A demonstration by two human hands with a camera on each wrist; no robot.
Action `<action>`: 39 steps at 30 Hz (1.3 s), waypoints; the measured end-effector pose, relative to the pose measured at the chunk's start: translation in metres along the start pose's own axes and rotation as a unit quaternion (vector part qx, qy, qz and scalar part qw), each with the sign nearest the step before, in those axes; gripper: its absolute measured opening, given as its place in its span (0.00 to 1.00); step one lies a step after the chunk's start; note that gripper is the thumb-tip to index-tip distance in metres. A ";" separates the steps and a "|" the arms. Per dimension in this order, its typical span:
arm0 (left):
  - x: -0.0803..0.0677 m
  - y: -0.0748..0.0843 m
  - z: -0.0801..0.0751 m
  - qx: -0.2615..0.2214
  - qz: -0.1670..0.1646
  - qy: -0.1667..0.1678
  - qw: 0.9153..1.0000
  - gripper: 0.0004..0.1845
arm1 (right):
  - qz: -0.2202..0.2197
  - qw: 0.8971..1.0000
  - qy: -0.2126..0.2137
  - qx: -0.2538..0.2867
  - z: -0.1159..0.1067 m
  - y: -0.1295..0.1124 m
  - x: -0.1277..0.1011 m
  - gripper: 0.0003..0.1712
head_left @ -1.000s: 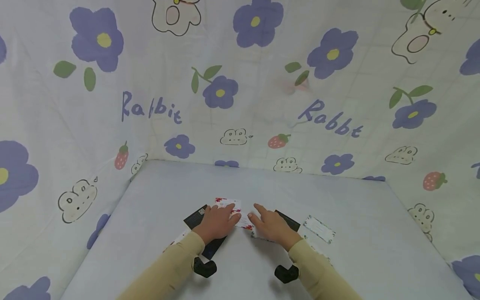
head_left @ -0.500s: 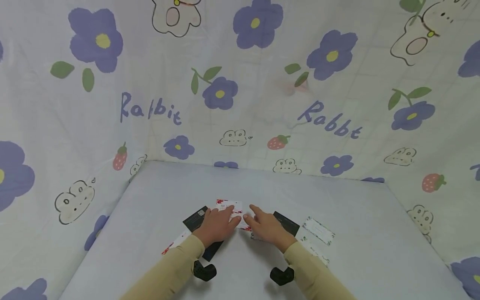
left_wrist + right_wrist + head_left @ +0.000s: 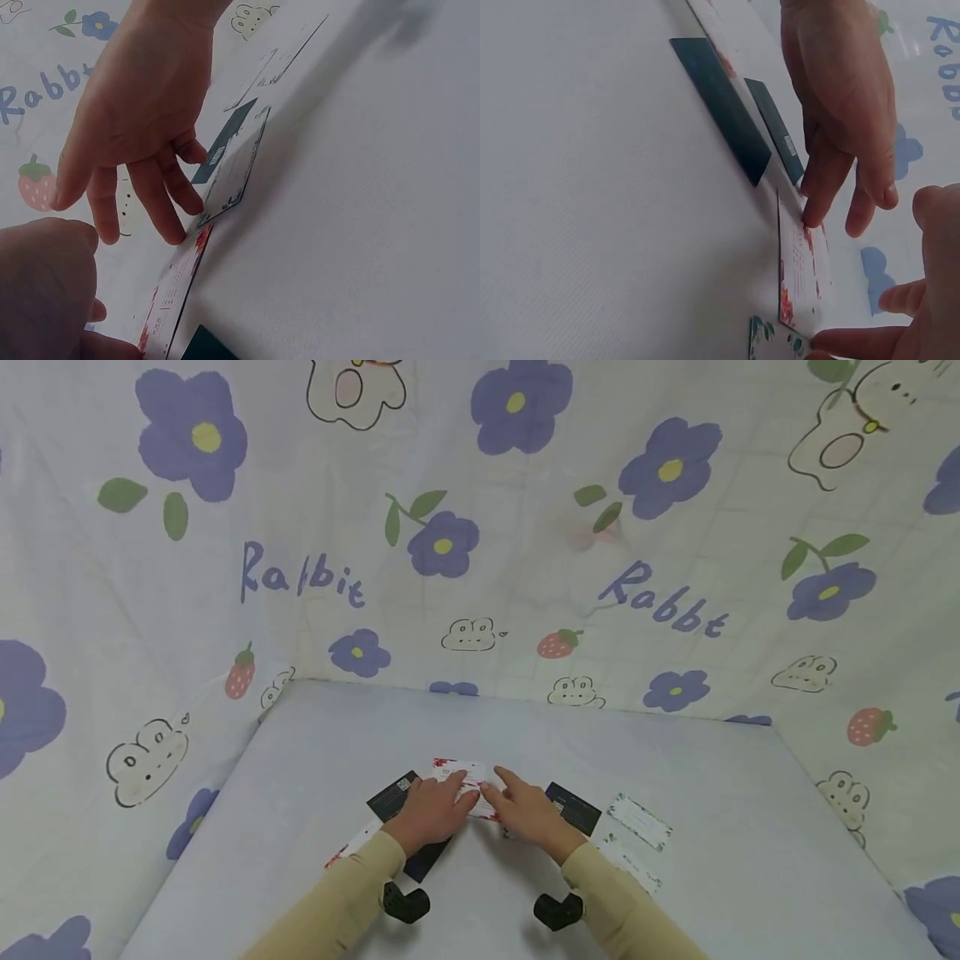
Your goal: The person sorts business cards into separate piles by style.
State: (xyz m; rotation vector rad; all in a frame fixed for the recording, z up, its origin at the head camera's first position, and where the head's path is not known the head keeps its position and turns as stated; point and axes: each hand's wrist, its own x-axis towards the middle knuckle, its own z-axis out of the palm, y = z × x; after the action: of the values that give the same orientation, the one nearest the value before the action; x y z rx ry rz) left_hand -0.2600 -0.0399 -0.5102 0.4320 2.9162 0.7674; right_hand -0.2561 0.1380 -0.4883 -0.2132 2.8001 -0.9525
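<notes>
Left hand [image 3: 429, 810] lies palm down on the table [image 3: 315, 752], fingers fairly straight, its fingertips [image 3: 814, 214] pressing the near edge of a white card with red flowers [image 3: 465, 781]; it grasps nothing. Under and beside this hand lie two black cards: one [image 3: 393, 795] shows beyond the knuckles, another [image 3: 426, 860] pokes out by the wrist. A second red-flowered white card [image 3: 352, 845] peeks from beside the left sleeve [image 3: 337, 902].

Right hand [image 3: 531, 814] rests just right of the first, fingers loosely spread and relaxed, its fingertips [image 3: 176, 229] touching the same red-flowered card's right end and holding nothing. Beneath it lies a white card with a green leaf border [image 3: 234, 171], then a third black card [image 3: 576, 807]. Further right lie two more green-bordered white cards, one [image 3: 639, 821] well clear of the hand, the other [image 3: 633, 867] beside the right sleeve [image 3: 622, 910].
</notes>
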 end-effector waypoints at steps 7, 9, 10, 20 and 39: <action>-0.002 -0.003 -0.007 0.005 0.004 -0.004 1.000 0.30 | 0.079 0.989 0.020 0.123 -0.003 -0.004 0.007 0.36; -0.003 -0.005 -0.008 0.005 0.003 -0.006 1.000 0.30 | 0.098 0.980 0.014 0.172 -0.005 -0.003 0.008 0.36; -0.003 -0.006 -0.009 0.003 0.003 -0.005 1.000 0.30 | 0.106 0.974 0.010 0.200 -0.006 -0.002 0.009 0.37; 0.009 -0.011 -0.008 -0.122 -0.018 0.069 0.990 0.27 | 0.147 0.916 0.015 0.372 -0.010 0.006 0.013 0.38; 0.013 -0.010 -0.012 -0.304 -0.153 0.081 0.937 0.26 | 0.187 0.866 0.011 0.463 -0.002 0.010 0.022 0.38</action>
State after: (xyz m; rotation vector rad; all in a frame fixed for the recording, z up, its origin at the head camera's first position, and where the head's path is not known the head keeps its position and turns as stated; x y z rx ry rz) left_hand -0.2766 -0.0500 -0.5044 -0.1462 2.5751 1.6167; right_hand -0.2785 0.1427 -0.4957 0.4527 1.9475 -1.9930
